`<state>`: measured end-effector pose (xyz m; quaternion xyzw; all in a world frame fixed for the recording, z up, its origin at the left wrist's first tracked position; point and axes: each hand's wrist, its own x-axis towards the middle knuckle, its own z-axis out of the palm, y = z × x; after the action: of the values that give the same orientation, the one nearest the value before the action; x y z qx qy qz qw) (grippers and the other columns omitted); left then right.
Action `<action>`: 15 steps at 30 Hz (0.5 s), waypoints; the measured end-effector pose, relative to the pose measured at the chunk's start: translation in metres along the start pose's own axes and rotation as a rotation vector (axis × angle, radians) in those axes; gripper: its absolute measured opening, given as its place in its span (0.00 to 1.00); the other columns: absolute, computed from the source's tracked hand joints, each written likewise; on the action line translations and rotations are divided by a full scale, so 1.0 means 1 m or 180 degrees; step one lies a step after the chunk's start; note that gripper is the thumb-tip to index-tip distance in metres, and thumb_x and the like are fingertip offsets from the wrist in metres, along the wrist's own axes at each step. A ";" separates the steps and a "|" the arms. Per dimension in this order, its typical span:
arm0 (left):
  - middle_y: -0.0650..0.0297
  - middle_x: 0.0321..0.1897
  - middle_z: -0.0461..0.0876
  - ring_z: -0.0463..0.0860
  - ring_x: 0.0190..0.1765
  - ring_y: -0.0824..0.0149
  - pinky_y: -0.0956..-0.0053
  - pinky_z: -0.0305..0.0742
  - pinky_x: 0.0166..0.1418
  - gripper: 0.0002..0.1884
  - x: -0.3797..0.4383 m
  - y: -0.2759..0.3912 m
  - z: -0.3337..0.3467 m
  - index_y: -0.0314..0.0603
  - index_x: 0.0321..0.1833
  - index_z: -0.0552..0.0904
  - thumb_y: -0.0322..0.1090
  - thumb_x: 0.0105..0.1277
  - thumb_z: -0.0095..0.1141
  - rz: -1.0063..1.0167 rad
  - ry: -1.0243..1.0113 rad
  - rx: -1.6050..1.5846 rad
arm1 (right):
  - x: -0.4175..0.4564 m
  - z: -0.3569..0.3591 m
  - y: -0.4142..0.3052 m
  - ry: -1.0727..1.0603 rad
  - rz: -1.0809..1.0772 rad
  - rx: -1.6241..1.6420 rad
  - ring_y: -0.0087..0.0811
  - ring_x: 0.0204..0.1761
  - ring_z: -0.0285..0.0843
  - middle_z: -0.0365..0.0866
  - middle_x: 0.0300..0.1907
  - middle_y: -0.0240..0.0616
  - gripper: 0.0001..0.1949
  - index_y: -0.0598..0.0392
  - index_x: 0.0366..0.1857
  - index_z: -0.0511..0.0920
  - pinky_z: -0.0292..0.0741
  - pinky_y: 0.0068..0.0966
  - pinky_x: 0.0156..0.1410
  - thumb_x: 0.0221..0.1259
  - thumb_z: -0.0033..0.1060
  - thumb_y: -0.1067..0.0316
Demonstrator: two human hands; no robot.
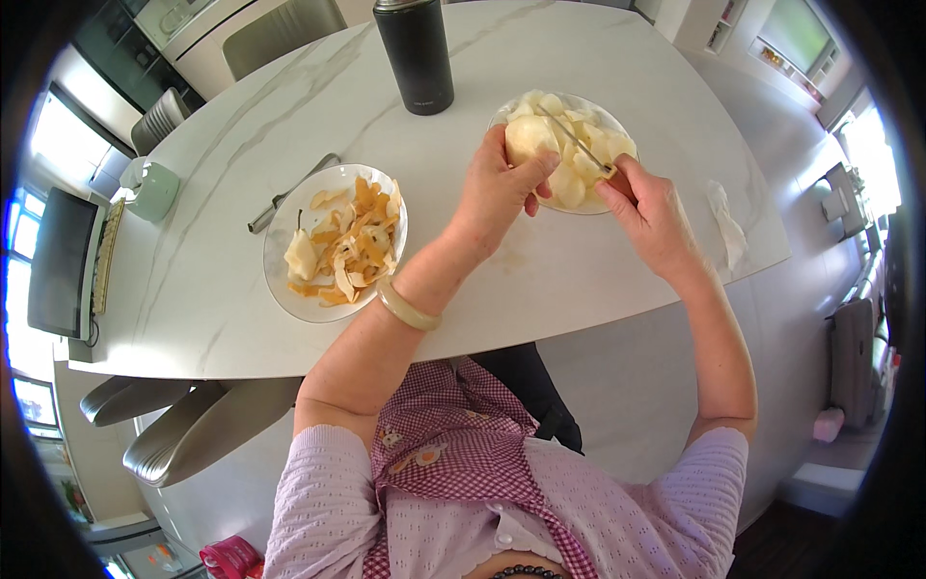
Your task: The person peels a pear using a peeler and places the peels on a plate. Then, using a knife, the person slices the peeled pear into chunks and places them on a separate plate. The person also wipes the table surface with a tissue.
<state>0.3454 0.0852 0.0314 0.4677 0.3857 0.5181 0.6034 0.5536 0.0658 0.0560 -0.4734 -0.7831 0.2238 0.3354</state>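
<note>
My left hand (503, 181) holds a peeled pale fruit (530, 137), likely a pear, over the near left part of a plate (587, 210) heaped with cut fruit pieces (571, 187). In my right hand (647, 210) is the brown handle of a knife (575, 139); its narrow blade points up and left, just right of the held fruit. Whether the blade touches the fruit, I cannot tell. To the left, a second plate (278, 289) bears orange-brown peelings (369, 231) and a pear core with its stem (301, 255).
A metal peeler or similar utensil (293, 192) lies behind the peelings plate. A black tumbler (416, 61) stands at the back. Crumpled tissue (725, 224) lies at the right, a green tissue box (154, 192) and a monitor (64, 264) at the left. Chairs (210, 427) are tucked in front left.
</note>
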 end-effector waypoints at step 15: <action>0.71 0.27 0.72 0.63 0.23 0.81 0.83 0.54 0.24 0.11 -0.006 0.006 0.000 0.41 0.44 0.75 0.34 0.65 0.63 -0.0695 -0.0766 -0.0470 | 0.004 0.003 -0.008 -0.0049 -0.0495 -0.1098 0.53 0.30 0.81 0.82 0.26 0.47 0.12 0.57 0.35 0.68 0.75 0.45 0.33 0.67 0.63 0.64</action>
<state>0.3426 0.0798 0.0366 0.4361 0.3201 0.4167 0.7305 0.5454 0.0651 0.0610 -0.4603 -0.8466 0.0633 0.2596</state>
